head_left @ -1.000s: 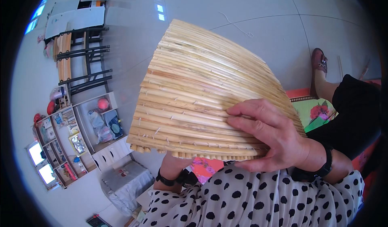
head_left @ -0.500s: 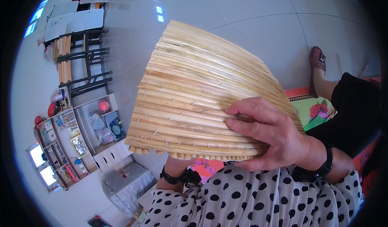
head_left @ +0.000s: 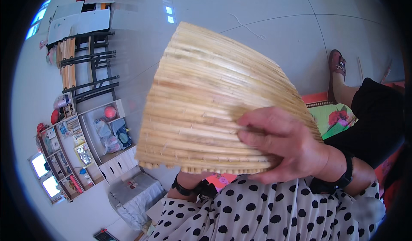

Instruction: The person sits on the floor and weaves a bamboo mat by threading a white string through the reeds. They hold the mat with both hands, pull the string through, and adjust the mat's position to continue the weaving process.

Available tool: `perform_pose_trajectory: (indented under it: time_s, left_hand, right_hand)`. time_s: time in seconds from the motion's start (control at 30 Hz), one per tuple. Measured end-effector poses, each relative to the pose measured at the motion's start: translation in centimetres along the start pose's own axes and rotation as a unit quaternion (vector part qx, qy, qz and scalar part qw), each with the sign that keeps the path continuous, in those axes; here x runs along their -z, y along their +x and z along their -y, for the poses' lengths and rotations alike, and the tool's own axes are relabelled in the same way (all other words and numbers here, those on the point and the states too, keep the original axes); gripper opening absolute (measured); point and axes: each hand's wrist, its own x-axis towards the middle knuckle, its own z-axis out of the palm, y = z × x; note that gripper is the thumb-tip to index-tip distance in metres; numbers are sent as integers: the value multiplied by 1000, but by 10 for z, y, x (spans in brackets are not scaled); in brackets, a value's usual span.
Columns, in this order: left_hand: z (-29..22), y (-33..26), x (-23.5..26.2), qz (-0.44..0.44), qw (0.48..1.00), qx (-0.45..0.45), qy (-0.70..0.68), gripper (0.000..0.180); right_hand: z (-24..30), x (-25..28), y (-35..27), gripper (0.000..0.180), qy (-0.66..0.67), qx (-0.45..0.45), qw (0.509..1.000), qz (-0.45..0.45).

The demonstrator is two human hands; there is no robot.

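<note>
A stiff panel of straw-coloured reed stalks (head_left: 206, 90), laid side by side and stitched with short pale threads, is held up in front of my lap. It looks slightly curved and is smeared by motion. My right hand (head_left: 285, 144) grips its near right part, fingers bent on the upper face and thumb at the near edge. Behind the panel goes my left forearm (head_left: 189, 181); the left hand itself is hidden by the stalks.
Grey floor tiles (head_left: 283, 26) spread beyond the panel, with a loose pale string (head_left: 249, 28) on them. At left stand folded black-legged tables (head_left: 92, 65), a filled shelf unit (head_left: 64, 151) and a covered box (head_left: 135, 198). A person's shoe (head_left: 337, 62) shows at right.
The panel's near edge has dipped a little toward my lap, and the stalks are now blurred. My right hand has shifted slightly nearer with it.
</note>
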Motion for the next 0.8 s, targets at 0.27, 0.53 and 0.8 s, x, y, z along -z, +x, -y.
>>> perform_pose_trajectory:
  time_s: [0.27, 0.53, 0.8]
  left_hand:
    - [-26, 36, -7, 16, 996, -47, 76, 37]
    - [-61, 98, -24, 27, 998, 14, -56, 20]
    - [-65, 115, -48, -38, 993, -45, -101, 8]
  right_hand:
    - [1, 2, 4, 64, -44, 9, 999, -26]
    - [10, 22, 12, 67, -100, -66, 993, -21]
    - [23, 25, 15, 65, -176, -69, 978, -84]
